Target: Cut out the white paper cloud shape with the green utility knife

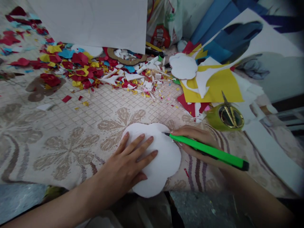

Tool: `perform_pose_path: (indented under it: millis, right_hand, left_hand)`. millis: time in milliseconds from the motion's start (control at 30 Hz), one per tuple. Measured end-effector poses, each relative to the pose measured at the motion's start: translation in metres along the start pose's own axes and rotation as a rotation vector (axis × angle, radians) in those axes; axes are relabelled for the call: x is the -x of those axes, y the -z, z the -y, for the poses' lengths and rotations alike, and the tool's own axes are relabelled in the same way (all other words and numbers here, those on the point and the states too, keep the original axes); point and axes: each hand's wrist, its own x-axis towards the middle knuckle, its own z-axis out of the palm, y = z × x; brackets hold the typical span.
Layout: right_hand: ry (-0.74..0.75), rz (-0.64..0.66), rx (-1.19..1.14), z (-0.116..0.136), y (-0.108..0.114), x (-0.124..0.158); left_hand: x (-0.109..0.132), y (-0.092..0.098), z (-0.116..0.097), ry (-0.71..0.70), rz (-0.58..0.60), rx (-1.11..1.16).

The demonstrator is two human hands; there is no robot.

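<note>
The left hand [129, 160] lies flat, fingers spread, on a white cloud-shaped foam piece [158, 158] at the near table edge. The right hand [198, 142] grips a green craft knife [209, 151], its tip at the piece's top edge. The shape looks already cut out. Maybe only trimming is left. Paper scraps [78, 68] pile up behind.
</note>
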Motion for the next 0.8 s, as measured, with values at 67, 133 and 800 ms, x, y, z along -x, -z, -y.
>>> perform_pose_path:
  millis: [67, 133, 800]
  right_hand:
    - [-0.019, -0.021, 0.0, 0.002, -0.002, 0.004]
    - [-0.029, -0.038, -0.012, 0.001, -0.004, 0.007]
    - [-0.18, -0.15, 0.006, 0.017, -0.018, 0.025]
  left_hand:
    - [0.0, -0.001, -0.001, -0.002, -0.012, -0.004]
    - [-0.001, -0.003, -0.001, -0.005, -0.025, -0.009]
    - [-0.001, -0.001, -0.003, 0.002, -0.061, -0.028]
